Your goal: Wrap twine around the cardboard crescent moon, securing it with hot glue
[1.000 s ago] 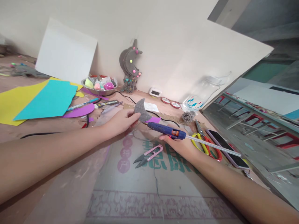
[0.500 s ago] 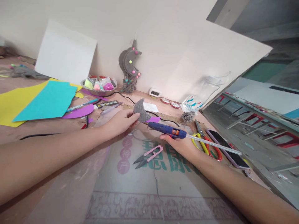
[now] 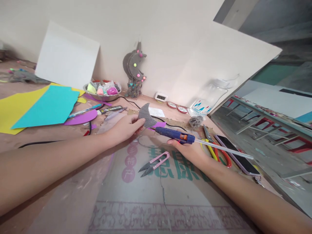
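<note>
My left hand [image 3: 125, 126] pinches a grey crescent-shaped felt piece [image 3: 146, 115] by its left edge, holding it just above the table. My right hand [image 3: 187, 150] grips a blue hot glue gun [image 3: 174, 134] with a clear glue stick [image 3: 223, 149] sticking out behind; the nozzle points at the lower tip of the grey piece and nearly touches it. A purple scrap [image 3: 159, 124] lies right under the tip. Pink thread snips [image 3: 154, 163] lie on the printed mat [image 3: 156, 191] in front of my hands.
Yellow and red scissors [image 3: 215, 152] and a phone [image 3: 235, 154] lie at the right. Teal [image 3: 48, 107] and yellow sheets lie at the left, with a bowl of coloured bits [image 3: 102, 90], a finished grey moon ornament [image 3: 135, 70] and a clear jar [image 3: 209, 97] along the wall.
The view has shifted slightly. Both hands, the grey piece and the glue gun stay almost still, the gun's nozzle held at the piece's tip.
</note>
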Demonstrator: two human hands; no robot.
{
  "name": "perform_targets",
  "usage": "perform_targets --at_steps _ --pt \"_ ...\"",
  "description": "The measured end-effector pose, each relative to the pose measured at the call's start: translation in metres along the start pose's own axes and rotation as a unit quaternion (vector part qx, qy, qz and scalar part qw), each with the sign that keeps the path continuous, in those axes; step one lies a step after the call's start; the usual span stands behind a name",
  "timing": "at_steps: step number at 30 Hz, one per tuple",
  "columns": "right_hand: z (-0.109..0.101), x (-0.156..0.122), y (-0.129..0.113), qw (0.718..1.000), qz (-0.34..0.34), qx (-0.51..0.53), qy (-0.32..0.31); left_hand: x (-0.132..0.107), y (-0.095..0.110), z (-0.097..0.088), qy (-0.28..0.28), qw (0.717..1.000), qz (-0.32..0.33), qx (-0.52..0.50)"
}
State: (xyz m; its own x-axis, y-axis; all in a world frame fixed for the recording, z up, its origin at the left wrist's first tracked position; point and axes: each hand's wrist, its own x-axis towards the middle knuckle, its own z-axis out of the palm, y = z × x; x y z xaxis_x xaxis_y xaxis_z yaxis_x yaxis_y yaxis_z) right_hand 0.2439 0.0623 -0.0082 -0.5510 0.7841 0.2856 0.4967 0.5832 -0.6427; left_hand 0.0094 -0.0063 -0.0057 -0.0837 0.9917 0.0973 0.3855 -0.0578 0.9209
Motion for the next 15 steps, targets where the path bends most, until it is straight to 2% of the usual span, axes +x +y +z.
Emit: perform_targets --at_steps 9,15 --pt "-0.0009 0.0001 -0.0037 1.0 0.014 0.012 -0.002 -0.0001 0.0017 -0.0003 0.007 1.0 0.015 0.024" --pt "-0.0027 0.0002 -0.0066 1.0 0.014 -0.006 0.018 0.0007 0.0016 -0.0006 0.004 1.0 0.016 0.021"
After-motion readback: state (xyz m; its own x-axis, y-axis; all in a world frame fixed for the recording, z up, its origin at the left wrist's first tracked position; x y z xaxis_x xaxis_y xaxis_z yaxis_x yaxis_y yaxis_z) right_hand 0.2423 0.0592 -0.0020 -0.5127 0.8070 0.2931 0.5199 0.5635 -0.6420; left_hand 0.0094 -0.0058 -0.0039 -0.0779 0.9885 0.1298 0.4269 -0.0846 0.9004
